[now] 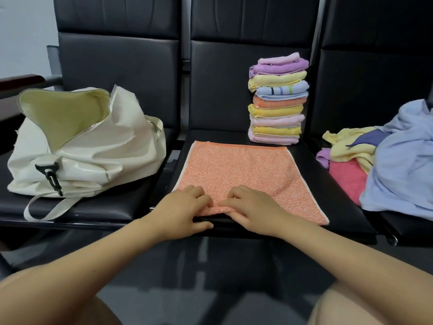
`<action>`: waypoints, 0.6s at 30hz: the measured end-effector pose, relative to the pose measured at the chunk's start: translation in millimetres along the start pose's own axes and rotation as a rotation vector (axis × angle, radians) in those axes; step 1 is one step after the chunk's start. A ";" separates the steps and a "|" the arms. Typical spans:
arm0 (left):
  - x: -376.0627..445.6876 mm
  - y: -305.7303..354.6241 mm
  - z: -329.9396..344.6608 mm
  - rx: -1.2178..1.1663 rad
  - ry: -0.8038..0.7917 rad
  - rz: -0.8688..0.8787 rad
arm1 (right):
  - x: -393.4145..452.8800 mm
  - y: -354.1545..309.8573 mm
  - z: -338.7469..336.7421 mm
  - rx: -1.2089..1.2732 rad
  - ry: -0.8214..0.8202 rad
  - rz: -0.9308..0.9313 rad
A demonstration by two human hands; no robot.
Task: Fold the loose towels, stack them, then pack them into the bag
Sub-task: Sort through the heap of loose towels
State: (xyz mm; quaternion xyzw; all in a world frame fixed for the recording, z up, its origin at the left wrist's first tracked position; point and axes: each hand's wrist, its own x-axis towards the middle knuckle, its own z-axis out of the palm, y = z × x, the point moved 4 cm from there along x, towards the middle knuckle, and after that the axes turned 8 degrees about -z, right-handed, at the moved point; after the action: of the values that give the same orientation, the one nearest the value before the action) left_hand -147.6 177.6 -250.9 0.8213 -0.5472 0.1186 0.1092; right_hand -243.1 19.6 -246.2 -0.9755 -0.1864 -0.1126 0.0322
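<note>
At the near edge of the middle seat [328,184], orange towel [236,170] laid flat, its near hem pinched by left hand [185,207] and right hand [253,207], fingers curled, forearms converging.

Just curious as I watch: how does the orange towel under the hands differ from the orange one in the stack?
The orange towel under the hands lies spread flat on the seat; the orange one in the stack is folded small. The first has both hands at its near edge; the second sits untouched, with towels above and below it. Both are a similar orange terry cloth.
</note>
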 end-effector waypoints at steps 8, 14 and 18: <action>36.8 -14.9 -18.7 0.048 0.173 -0.187 | -18.0 54.7 -31.2 0.199 -0.147 0.430; 57.5 -45.1 -27.2 0.065 0.011 -0.251 | -73.4 111.5 -61.1 0.387 0.065 0.719; 51.7 -64.4 -24.5 -0.350 -0.107 -0.297 | -111.5 123.5 -57.6 0.830 0.444 0.940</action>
State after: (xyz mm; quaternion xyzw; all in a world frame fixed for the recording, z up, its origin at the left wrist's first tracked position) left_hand -70.7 164.3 -214.6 0.8665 -0.4375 -0.0393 0.2371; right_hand -310.2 -140.9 -218.6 -0.8133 0.2421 -0.2036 0.4884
